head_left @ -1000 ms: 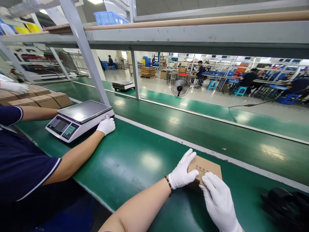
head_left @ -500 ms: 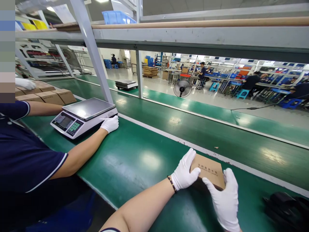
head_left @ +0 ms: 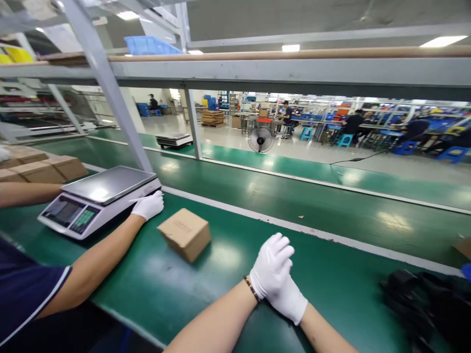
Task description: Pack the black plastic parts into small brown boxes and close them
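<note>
My left hand point(head_left: 270, 267), white-gloved with a dark beaded bracelet at the wrist, is clasped against my right hand point(head_left: 290, 299), also gloved. Their fingers fold together above the green work surface point(head_left: 228, 304), and the left covers much of the right. No object shows between them. To their left, apart from both, a small brown cardboard box point(head_left: 186, 233) sits on the surface, slightly blurred, with faint print on top. It lies near a co-worker's gloved hand point(head_left: 149, 206), which rests by a white digital scale point(head_left: 106, 189).
Several brown boxes point(head_left: 40, 169) stand left beyond the scale. A black bundle point(head_left: 415, 304) lies at the right. A grey post point(head_left: 110, 88) and shelf beam point(head_left: 275, 73) rise in front. Behind runs a green belt point(head_left: 257, 196), with a second scale point(head_left: 174, 139) and a fan point(head_left: 260, 139).
The box has left my hands and now lies farther left, near the co-worker's hand. My hands have come together. The view has shifted to the right.
</note>
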The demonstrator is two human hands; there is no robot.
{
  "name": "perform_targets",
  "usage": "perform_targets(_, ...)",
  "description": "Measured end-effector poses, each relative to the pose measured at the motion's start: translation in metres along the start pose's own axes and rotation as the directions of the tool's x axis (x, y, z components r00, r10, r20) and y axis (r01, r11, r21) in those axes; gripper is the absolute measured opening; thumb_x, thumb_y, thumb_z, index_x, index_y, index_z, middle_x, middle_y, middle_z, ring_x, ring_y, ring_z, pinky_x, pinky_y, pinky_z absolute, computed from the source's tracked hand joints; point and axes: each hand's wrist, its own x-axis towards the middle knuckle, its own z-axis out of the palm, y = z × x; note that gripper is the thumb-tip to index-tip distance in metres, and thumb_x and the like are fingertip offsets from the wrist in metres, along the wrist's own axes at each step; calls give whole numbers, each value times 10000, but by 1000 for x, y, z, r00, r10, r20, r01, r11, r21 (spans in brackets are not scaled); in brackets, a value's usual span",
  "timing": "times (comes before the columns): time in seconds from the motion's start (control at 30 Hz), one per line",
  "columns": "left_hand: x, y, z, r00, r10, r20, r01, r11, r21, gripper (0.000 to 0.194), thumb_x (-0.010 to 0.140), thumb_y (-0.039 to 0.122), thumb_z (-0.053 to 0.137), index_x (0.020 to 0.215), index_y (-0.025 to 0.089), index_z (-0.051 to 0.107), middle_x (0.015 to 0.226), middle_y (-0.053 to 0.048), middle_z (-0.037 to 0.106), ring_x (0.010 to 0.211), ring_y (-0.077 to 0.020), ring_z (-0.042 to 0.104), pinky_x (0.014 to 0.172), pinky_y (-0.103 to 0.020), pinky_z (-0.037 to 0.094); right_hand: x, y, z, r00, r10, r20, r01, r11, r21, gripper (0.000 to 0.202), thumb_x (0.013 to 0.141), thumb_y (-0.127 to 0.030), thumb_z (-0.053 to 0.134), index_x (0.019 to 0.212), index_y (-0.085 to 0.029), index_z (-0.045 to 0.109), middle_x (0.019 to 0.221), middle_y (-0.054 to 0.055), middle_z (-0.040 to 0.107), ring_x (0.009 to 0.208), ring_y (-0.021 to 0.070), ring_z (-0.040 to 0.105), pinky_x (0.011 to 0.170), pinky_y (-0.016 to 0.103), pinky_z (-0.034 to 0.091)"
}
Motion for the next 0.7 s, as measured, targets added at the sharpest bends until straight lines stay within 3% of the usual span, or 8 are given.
perform_targets(0.1, 2, -17, 2, 992, -54, -116, 59, 997, 43, 311, 888, 163, 432, 1177, 180, 545, 1218, -131, 606, 1237, -260, 504, 988, -500, 480, -1, 0, -9, 1000, -10, 4, 10, 996, -84, 295, 849, -259, 530, 1137, -233, 585, 1118, 56, 617, 1009, 190, 566, 880, 355, 472)
perform_targets(0.2, 1, -24, 7, 988, -120, -94, 125, 991, 46, 277, 892, 162, 445, 1127, 183, 591, 1163, -107, 651, 1152, -228, 581, 959, -446, 524, -2, 4, -26, 997, 60, -49, -68, 976, -205, 220, 849, -201, 476, 988, -244, 641, 981, 29, 659, 912, 188, 589, 897, 380, 447)
perform_targets(0.27, 0, -25, 8, 989, -133, -70, 136, 990, 38, 272, 898, 178, 446, 1118, 183, 606, 1139, -96, 669, 1114, -216, 608, 955, -431, 531, -4, 12, -46, 984, 127, -125, -159, 945, -286, 192, 864, -231, 467, 935, -230, 645, 964, 47, 661, 904, 207, 591, 910, 412, 429)
perform_targets(0.37, -2, -26, 9, 985, -163, -50, 165, 986, 34, 270, 909, 209, 440, 1103, 189, 626, 1111, -83, 686, 1073, -205, 632, 944, -415, 541, -12, 34, -91, 927, 224, -301, -328, 872, -362, 292, 886, -336, 441, 1040, -161, 618, 1068, 140, 633, 1012, 274, 567, 928, 467, 407)
perform_targets(0.43, -2, -26, 9, 981, -195, -23, 196, 980, 28, 269, 909, 225, 437, 1082, 195, 641, 1095, -74, 694, 1047, -199, 644, 934, -405, 547, -24, 51, -127, 853, 292, -432, -470, 789, -396, 424, 889, -405, 410, 1137, -104, 576, 1112, 193, 605, 1053, 304, 550, 919, 477, 413)
perform_targets(0.53, -4, -27, 10, 972, -232, 33, 232, 973, 11, 274, 905, 241, 435, 1061, 201, 656, 1075, -66, 702, 1024, -193, 653, 928, -395, 551, -49, 76, -177, 684, 455, -570, -728, 472, -497, 529, 852, -511, 402, 1183, -139, 581, 1149, 203, 575, 1078, 349, 531, 872, 487, 428)
perform_targets(0.63, -5, -27, 12, 963, -257, 76, 258, 966, -2, 278, 902, 254, 436, 1055, 204, 662, 1074, -64, 704, 1020, -193, 655, 933, -395, 547, -72, 96, -206, 424, 732, -534, -881, 198, -429, 575, 840, -558, 351, 1226, -201, 583, 1148, 226, 564, 996, 405, 562, 778, 548, 426)
perform_targets(0.7, -6, -28, 12, 957, -275, 92, 276, 961, -6, 279, 901, 263, 440, 1050, 202, 667, 1072, -66, 705, 1014, -197, 658, 932, -397, 547, -79, 104, -213, 332, 843, -424, -911, 169, -377, 572, 839, -539, 333, 1249, -223, 575, 1103, 223, 588, 926, 407, 590, 727, 556, 428)
